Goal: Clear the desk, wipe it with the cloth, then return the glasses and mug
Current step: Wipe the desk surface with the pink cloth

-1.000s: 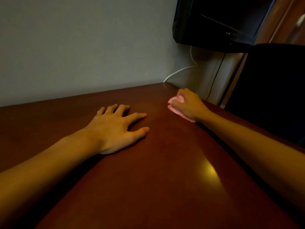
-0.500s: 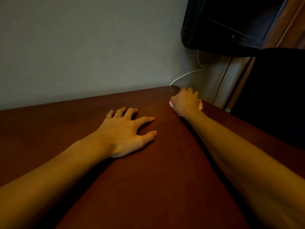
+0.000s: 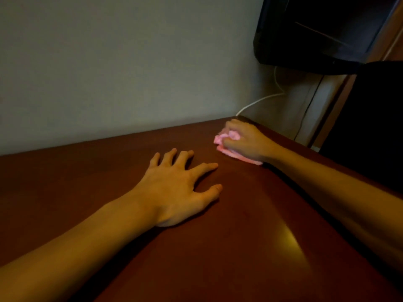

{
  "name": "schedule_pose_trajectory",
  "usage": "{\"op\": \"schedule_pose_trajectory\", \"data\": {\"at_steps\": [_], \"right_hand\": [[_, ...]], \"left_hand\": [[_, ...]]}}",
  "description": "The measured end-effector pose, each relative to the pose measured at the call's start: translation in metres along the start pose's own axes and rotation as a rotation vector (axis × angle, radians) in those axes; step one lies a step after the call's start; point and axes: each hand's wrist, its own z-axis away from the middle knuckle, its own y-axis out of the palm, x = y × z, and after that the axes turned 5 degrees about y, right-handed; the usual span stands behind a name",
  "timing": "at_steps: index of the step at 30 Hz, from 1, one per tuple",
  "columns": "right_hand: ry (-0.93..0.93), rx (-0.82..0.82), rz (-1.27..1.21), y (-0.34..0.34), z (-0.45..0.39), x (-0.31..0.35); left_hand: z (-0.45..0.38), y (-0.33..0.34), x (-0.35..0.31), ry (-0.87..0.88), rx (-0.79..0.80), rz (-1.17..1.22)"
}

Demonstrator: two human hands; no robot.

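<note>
**Ana:** While the desk (image 3: 229,247) fills the lower half of the frame as bare dark wood, what has changed on it?

**Ben:** Very little on the wood itself; a pale glint now shows at lower right where half a second ago there was none, though a glint lay there a second ago too; the view has shifted rather than the desk.

**Ana:** And the left hand (image 3: 174,192)?

**Ben:** It lies flat at centre frame, fingers spread wide and straight, holding nothing; it has barely moved across the three pictures; I judge it is bracing the body.

**Ana:** So the right hand (image 3: 246,142) does the work?

**Ben:** Yes; its fingers are curled round the pink cloth (image 3: 231,147), pressing it to the wood at centre right, near the far corner by the wall; half a second ago it sat tighter into that corner with the cloth almost hidden; now it has come back a little toward the middle and more pink shows.

**Ana:** Meaning?

**Ben:** The wiping step is under way, stroke by stroke at the far edge; no glasses or mug are in view, so clearing looks done and returning them remains.
</note>
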Motion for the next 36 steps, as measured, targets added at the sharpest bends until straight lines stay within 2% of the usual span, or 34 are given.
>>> {"op": "schedule_pose_trajectory", "data": {"at_steps": [3,5,7,9,10,12,15,16,18,20,21,23,25,26,28,30,32,34,36], "right_hand": [[0.254,-0.163,0.131,0.005,-0.035,0.001],[0.335,-0.169,0.326,0.022,-0.060,0.023],[0.171,-0.142,0.259,0.042,-0.062,0.051],[-0.083,-0.044,0.094,0.051,-0.045,0.061],[-0.140,0.006,0.026,0.047,-0.038,0.057],[-0.060,-0.003,0.019,0.034,-0.047,0.036],[0.282,-0.186,0.219,0.031,-0.083,0.016],[0.328,-0.221,0.289,0.036,-0.089,0.018],[0.219,-0.210,0.263,0.043,-0.086,0.028],[0.020,-0.075,0.099,0.044,-0.068,0.026],[-0.011,-0.040,0.017,0.039,-0.062,0.021],[0.070,-0.045,-0.024,0.030,-0.071,0.012],[0.297,-0.155,0.224,0.033,-0.090,0.012],[0.363,-0.140,0.349,0.041,-0.097,0.023],[0.291,-0.148,0.376,0.058,-0.098,0.057],[0.081,-0.080,0.163,0.072,-0.088,0.077],[-0.035,-0.006,-0.014,0.070,-0.075,0.075],[-0.038,0.008,-0.055,0.055,-0.064,0.059],[0.009,-0.046,0.034,0.035,-0.057,0.037]], "left_hand": [[-0.001,0.000,-0.001,0.007,0.010,0.021],[-0.001,0.000,0.001,0.005,-0.009,0.025],[0.000,0.001,0.000,0.010,-0.018,0.026],[0.001,0.002,-0.001,0.010,-0.036,0.024],[0.001,0.002,-0.001,0.011,-0.040,0.027],[0.000,0.002,0.000,0.017,-0.036,0.029],[0.000,0.002,-0.001,0.006,-0.029,0.050],[0.000,0.002,0.000,0.002,-0.037,0.054],[0.000,0.002,0.001,0.011,-0.033,0.049],[0.000,0.003,-0.001,0.013,-0.037,0.043],[0.000,0.002,0.000,0.012,-0.037,0.039],[0.001,0.002,0.000,0.008,-0.022,0.044],[-0.001,0.003,-0.001,0.017,-0.020,0.044],[-0.001,0.003,0.001,0.009,-0.031,0.045],[0.000,0.004,0.002,0.010,-0.040,0.031],[-0.001,0.004,0.001,0.014,-0.048,0.015],[0.001,0.002,0.001,0.006,-0.041,0.013],[0.000,0.001,0.001,0.012,-0.027,0.006],[0.002,0.000,0.001,0.010,-0.020,0.011]]}}
